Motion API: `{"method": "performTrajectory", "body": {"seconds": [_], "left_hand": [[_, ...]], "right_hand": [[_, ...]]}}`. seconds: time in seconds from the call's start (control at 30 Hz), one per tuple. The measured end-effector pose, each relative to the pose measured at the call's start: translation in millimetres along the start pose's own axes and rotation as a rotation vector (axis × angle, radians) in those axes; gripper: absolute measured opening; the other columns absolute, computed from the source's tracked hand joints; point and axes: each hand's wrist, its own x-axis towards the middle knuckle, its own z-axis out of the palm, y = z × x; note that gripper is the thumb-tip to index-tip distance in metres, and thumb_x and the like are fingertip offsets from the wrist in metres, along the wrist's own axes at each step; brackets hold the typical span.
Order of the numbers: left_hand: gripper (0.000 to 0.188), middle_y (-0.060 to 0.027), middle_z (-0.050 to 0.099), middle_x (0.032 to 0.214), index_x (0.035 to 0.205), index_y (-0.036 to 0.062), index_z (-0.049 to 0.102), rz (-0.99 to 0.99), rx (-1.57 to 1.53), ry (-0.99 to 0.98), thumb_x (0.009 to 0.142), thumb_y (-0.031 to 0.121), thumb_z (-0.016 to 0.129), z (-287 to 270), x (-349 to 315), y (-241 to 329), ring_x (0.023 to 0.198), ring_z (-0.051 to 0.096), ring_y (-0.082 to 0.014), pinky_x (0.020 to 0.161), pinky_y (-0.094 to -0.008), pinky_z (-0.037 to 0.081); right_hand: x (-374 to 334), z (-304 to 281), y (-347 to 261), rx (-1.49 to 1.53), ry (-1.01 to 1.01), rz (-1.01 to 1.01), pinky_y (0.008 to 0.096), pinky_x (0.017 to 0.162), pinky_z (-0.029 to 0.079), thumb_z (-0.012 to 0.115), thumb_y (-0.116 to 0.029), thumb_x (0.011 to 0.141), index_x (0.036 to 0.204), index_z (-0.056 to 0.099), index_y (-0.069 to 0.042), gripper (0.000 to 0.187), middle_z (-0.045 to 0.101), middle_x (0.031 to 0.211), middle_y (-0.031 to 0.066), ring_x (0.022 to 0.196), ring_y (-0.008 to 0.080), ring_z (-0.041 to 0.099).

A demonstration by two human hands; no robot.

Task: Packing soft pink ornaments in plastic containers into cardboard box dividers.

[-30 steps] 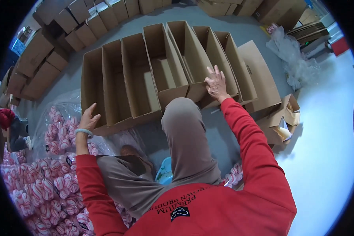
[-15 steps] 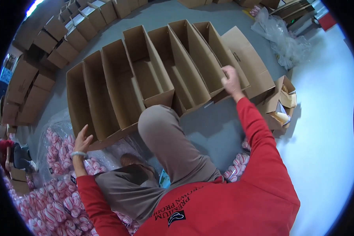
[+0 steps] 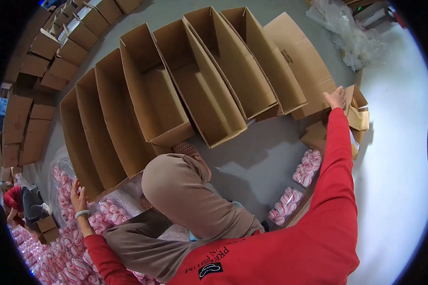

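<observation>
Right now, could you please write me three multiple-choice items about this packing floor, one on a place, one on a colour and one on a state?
1. Where is the right hand?
A. On the flat cardboard panel at the right end of the row of boxes
B. On the raised knee
C. Inside a bag

2. What colour is the sleeve on that arm?
A. Blue
B. Red
C. Grey

3. In what state are the long cardboard boxes in the row?
A. Taped shut
B. Crushed flat
C. Open on top

Answers: 1 A, its fingers rest on the flat cardboard panel. 2 B, the sleeve is plainly red. 3 C, their bare insides show from above.
</observation>
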Motion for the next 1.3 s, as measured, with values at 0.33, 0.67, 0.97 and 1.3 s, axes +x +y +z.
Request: {"method": "performTrajectory", "body": {"seconds": [0.33,0.67,0.97,1.3], "left_hand": [[0.056,-0.0128,0.053,0.131,0.138,0.0123,0.044,0.213,0.263,-0.104,0.085,0.005,0.06,35.8,17.0,32.9,0.123,0.049,-0.0257,0.101,-0.0338,0.04],[0.056,-0.0192,0.057,0.123,0.139,0.0103,0.041,0.26,0.186,-0.151,0.087,0.015,0.061,128.4,-3.0,89.4,0.115,0.055,-0.027,0.095,-0.0358,0.045],[0.059,-0.0211,0.061,0.112,0.142,0.012,0.034,0.155,0.184,-0.246,0.091,0.026,0.059,154.7,-1.4,126.2,0.104,0.06,-0.0296,0.09,-0.0369,0.046],[0.064,-0.0227,0.057,0.12,0.144,0.0165,0.032,0.088,0.138,-0.339,0.087,0.017,0.061,172.2,-5.8,137.1,0.105,0.06,-0.0299,0.089,-0.0368,0.048]], "right_hand": [[-39.4,17.8,-66.3,0.171,0.032,-0.693,0.0427,0.081,0.049,0.049,-0.026,0.088,0.103,0.064,-0.015,0.024,0.064,0.105,0.0094,0.096,0.0323,0.06],[18.7,62.7,-101.9,0.101,-0.021,-0.702,0.0425,0.086,0.047,0.051,-0.025,0.09,0.114,0.061,-0.01,0.03,0.062,0.103,0.0144,0.097,0.0348,0.059],[-184.0,25.4,-218.4,0.161,-0.372,-0.801,0.0452,0.094,0.044,0.062,-0.037,0.082,0.137,0.034,-0.003,0.07,0.053,0.12,0.0276,0.114,0.0407,0.052],[-111.0,74.7,-164.0,0.178,-0.14,-0.743,0.0528,0.075,0.049,0.055,-0.016,0.076,0.086,0.058,-0.001,0.018,0.063,0.089,0.027,0.086,0.0456,0.06]]}}
